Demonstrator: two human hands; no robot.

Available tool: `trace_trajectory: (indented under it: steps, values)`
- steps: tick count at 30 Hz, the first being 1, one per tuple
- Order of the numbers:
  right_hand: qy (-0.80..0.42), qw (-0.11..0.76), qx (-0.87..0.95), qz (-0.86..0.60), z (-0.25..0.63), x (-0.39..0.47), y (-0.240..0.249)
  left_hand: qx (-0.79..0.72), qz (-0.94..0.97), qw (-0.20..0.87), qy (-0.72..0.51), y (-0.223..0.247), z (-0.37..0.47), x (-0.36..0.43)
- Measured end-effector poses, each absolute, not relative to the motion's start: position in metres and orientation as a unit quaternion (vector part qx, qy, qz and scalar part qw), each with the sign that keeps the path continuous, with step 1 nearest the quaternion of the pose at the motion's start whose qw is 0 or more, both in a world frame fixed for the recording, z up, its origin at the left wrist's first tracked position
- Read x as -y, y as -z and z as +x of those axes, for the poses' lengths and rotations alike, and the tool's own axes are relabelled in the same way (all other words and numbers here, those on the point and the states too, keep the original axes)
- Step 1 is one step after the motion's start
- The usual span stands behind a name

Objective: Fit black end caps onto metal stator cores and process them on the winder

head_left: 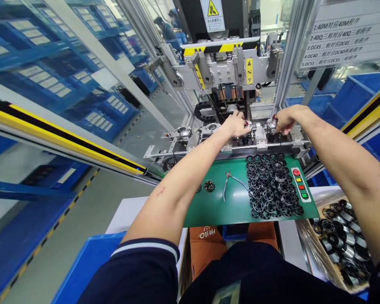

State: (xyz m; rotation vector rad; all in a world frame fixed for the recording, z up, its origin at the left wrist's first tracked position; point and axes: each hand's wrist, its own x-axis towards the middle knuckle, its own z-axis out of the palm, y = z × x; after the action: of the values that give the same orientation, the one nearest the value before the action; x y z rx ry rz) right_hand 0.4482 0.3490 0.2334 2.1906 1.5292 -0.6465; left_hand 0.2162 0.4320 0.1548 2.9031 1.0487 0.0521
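Observation:
Both arms reach forward to a row of metal fixtures on the machine. My left hand (236,125) is at the third fixture from the left, its fingers bent over a part with red on it (247,124). Further right, my right hand (286,119) has its fingers curled against a silver fixture (272,125) with a red piece on top. What the fingertips of either hand hold is too small to make out. Two more round fixtures stand to the left, one of them at the far left end (184,132).
Below the fixtures, a green mat (209,211) bears pliers (227,181), a copper-wound ring (209,185), stacked black rings (267,185) and a button panel (300,185). A carton of parts (345,240) stands at the lower right. Yellow-black bars (72,137) flank the machine.

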Motion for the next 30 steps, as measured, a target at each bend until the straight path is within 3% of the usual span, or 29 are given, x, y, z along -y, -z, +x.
trace_trajectory:
  steps: [4, 8, 11, 14, 17, 21, 25, 30]
  values:
    - [0.185, 0.174, -0.575, 0.778, 0.447, -0.33, -0.271, -0.352, 0.933, 0.016, -0.073, -0.183, 0.214, -0.422]
    - [0.059, 0.119, -0.703, 0.699, 0.417, -0.245, -0.284, -0.325, 0.932, 0.015, -0.159, -0.213, 0.172, -0.397]
    - [0.071, -0.009, -0.786, 0.614, 0.373, -0.152, -0.254, -0.275, 0.942, 0.057, -0.184, -0.212, 0.099, -0.35]
    - [0.194, -0.112, -0.807, 0.546, 0.311, -0.083, -0.193, -0.296, 0.938, 0.174, -0.049, -0.181, 0.015, -0.287]
    - [0.284, -0.102, -0.764, 0.57, 0.241, -0.067, -0.125, -0.396, 0.89, 0.221, 0.052, -0.13, -0.045, -0.231]
    - [0.282, -0.094, -0.745, 0.597, 0.18, -0.103, -0.067, -0.518, 0.831, 0.196, 0.05, -0.069, -0.073, -0.188]
    - [0.249, -0.069, -0.738, 0.623, 0.163, -0.149, -0.046, -0.582, 0.79, 0.191, -0.011, -0.044, -0.072, -0.179]
    - [0.221, -0.033, -0.741, 0.634, 0.153, -0.189, -0.036, -0.561, 0.798, 0.213, -0.055, -0.038, -0.069, -0.197]
